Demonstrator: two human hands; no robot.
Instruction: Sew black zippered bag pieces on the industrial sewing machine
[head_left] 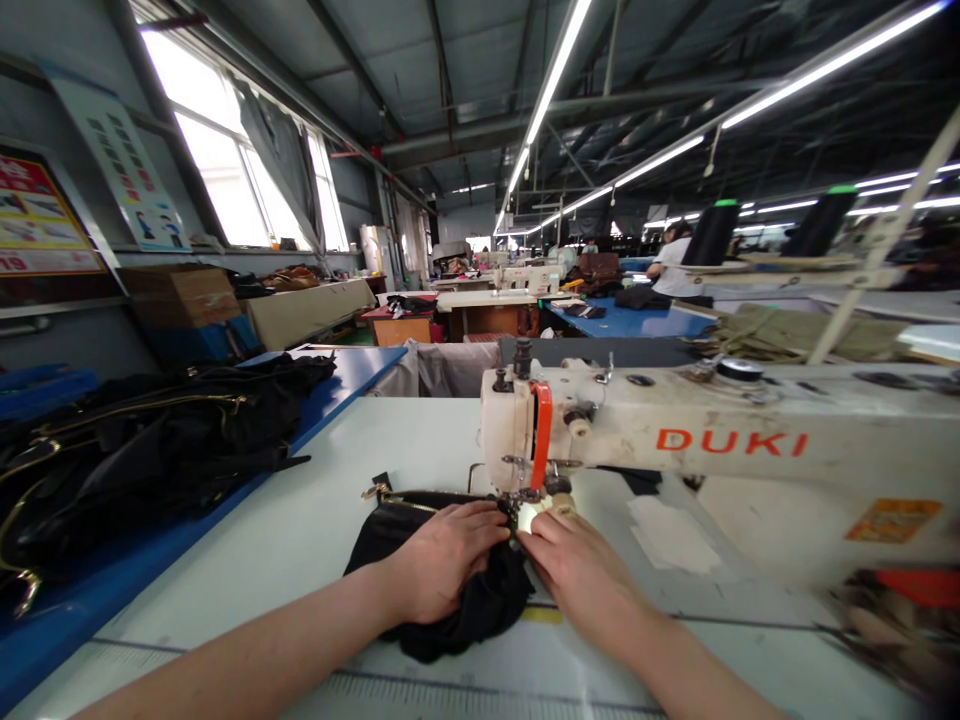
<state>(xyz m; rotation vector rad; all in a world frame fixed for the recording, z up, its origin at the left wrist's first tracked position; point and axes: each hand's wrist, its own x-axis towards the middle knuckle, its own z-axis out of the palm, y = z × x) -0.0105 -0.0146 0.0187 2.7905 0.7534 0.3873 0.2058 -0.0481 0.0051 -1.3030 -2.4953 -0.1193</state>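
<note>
A black fabric piece with a gold zipper (pixel 420 545) lies on the pale table (pixel 300 520) under the needle of a white DUKI sewing machine (pixel 675 440). My left hand (pixel 442 565) lies on top of the black fabric, fingers curled and pressing it toward the needle. On the other side of the needle my right hand (pixel 577 570) rests against the fabric's edge, its fingertips beside the lit presser foot (pixel 536 505). The fabric bunches beneath and between both hands.
A heap of black bags with gold hardware (pixel 142 450) lies on a blue bench at the left. Thread cones (pixel 712 232) stand behind the machine. More sewing stations and a person in white (pixel 671 265) are farther back. Windows and posters line the left wall.
</note>
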